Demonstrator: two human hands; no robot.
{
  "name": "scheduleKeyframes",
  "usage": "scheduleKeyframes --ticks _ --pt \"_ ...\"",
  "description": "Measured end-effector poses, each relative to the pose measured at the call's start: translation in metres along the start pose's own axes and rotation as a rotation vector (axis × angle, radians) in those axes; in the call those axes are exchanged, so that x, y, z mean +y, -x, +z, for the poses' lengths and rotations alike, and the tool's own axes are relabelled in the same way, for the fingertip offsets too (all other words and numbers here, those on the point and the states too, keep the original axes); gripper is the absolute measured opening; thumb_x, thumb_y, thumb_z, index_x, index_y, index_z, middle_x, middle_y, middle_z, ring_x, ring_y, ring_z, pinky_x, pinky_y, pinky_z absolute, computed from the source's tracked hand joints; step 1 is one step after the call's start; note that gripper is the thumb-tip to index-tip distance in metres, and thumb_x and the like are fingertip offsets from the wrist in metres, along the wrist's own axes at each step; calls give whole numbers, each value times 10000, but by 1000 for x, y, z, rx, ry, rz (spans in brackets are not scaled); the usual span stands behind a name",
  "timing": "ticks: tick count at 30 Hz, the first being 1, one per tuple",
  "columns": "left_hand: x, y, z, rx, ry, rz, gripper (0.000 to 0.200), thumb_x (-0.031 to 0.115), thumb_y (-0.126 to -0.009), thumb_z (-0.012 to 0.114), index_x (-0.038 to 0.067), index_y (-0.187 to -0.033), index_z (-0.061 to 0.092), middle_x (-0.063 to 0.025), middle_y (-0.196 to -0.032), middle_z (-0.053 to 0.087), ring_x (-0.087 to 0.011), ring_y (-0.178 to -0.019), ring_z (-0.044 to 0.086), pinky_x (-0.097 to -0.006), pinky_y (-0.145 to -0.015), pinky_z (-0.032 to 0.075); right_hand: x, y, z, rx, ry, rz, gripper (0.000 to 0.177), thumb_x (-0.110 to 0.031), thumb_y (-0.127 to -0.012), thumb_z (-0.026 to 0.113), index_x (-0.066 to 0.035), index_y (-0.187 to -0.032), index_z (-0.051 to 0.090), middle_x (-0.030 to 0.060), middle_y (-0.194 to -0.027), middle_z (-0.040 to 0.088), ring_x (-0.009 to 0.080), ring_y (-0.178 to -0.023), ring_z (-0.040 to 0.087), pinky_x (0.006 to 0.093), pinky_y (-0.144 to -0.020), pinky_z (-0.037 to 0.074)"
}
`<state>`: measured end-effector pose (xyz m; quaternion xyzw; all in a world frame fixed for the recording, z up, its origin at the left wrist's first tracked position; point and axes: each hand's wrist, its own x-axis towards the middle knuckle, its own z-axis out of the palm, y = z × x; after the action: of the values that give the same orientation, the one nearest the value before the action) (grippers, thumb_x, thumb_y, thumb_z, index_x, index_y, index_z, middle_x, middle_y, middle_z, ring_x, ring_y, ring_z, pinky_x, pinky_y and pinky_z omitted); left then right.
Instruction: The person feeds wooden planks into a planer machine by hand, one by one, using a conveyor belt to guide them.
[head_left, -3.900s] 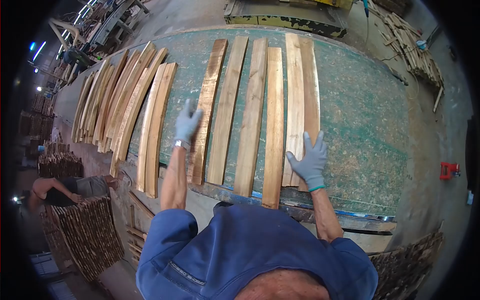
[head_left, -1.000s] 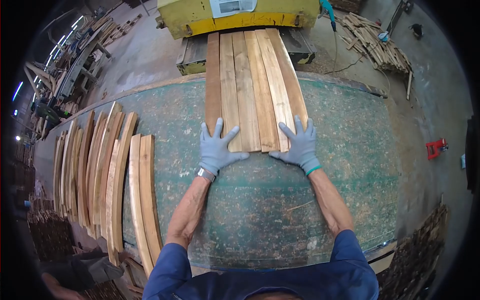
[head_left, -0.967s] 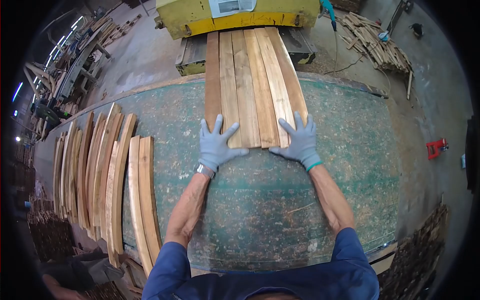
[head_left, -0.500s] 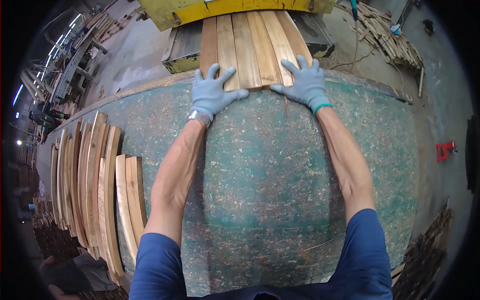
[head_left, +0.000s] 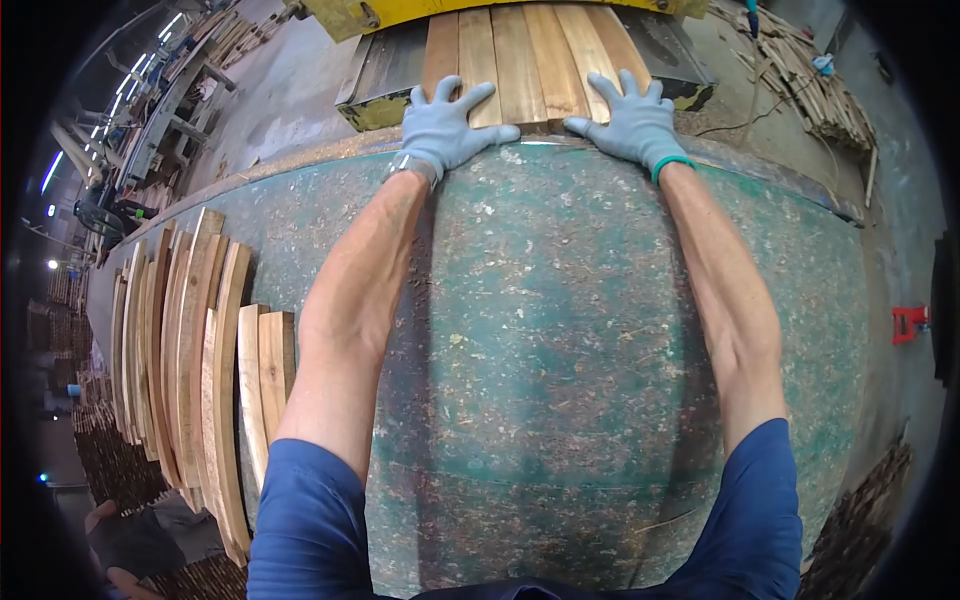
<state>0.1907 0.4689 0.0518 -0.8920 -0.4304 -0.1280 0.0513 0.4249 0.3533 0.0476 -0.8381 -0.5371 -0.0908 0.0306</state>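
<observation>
Your left hand (head_left: pixel 440 130) is resting splayed, clasping nothing, at the near ends of the boards (head_left: pixel 515 65), which are running toward the yellow machine (head_left: pixel 400 14); your right hand (head_left: pixel 635 125) is mirroring it (even pressure is probably helping alignment).

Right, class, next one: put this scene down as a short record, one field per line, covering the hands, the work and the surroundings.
left hand: gloved, fingers spread, at the near left corner of the row
right hand: gloved, fingers spread, at the near right corner
work: row of boards, side by side, far ends under a yellow machine
table: green, worn, speckled
left side: more boards lying side by side
beyond table, right: heap of wood strips
</observation>
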Motion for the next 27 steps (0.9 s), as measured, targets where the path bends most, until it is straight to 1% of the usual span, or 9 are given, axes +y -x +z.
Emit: scheduleKeyframes --ticks 6,11,14,16,19,21,23,25,27 --pt "-23 -26 12 -2 -27 10 944 890 -646 559 361 -1426 508 -39 -1475 435 -390 -1265 421 -444 -1085 368 -20 -21 11 53 -49 30 897 -810 -769 517 -319 -1507 383 124 -1574 320 388 -1408 303 605 -1068 274" --pt "-21 -40 -7 -239 -47 -113 1036 899 -674 507 394 -1546 266 -120 -1648 129 -483 -1488 -30 -730 -1122 -5 -43 -27 9 61 -39 123 770 -694 -876 474 -275 -1514 376 144 -1555 342 408 -1422 298 623 -1115 187" --pt "-16 -22 -5 -27 9 -149 991 862 -737 485 356 -1557 254 -142 -1645 128 -499 -1482 7 -715 -1132 2 -59 -11 -6 -33 -154 82 773 -702 -881 455 -225 -1489 424 172 -1527 376 395 -1414 317 609 -1116 197" --pt "-28 26 -30 -109 161 -62 947 842 -776 479 344 -1553 266 -144 -1646 113 -476 -1491 17 -659 -1162 7 -62 33 -18 121 -244 -103 710 -614 -887 541 -173 -1440 487 202 -1489 417 396 -1390 356 560 -1115 255" --pt "-114 147 -69 124 -115 -5 691 692 -885 507 317 -1463 459 -172 -1592 263 -471 -1464 174 -611 -1172 118 -37 132 -33 248 -379 -513 598 -322 -851 697 -135 -1392 527 220 -1442 461 429 -1333 415 512 -1092 332" --pt "-202 230 -128 75 -229 -272 578 625 -919 519 293 -1391 549 -171 -1531 376 -449 -1421 282 -593 -1149 199 -11 211 -51 111 -412 -523 558 -256 -853 667 -93 -1369 532 211 -1472 438 421 -1356 396 522 -1117 307" --pt "-318 339 -139 261 -539 -542 547 580 -893 577 255 -1332 606 -149 -1419 496 -410 -1329 402 -577 -1088 278 16 284 -54 71 -441 -431 478 -176 -867 637 -62 -1322 547 191 -1466 461 423 -1362 398 524 -1131 295" --pt "-382 425 -182 -49 -407 -1089 723 703 -931 373 249 -1491 427 -157 -1580 314 -412 -1465 219 -599 -1148 198 20 342 -67 66 -433 -313 423 -170 -891 612 -29 -1286 560 214 -1422 494 416 -1331 442 514 -1110 345" --pt "-451 515 -177 -250 -228 -1255 812 775 -905 263 288 -1555 289 -111 -1640 187 -408 -1498 136 -586 -1176 128 2 377 -74 65 -482 -238 383 -172 -903 597 -14 -1251 570 222 -1387 515 401 -1302 479 506 -1090 380"
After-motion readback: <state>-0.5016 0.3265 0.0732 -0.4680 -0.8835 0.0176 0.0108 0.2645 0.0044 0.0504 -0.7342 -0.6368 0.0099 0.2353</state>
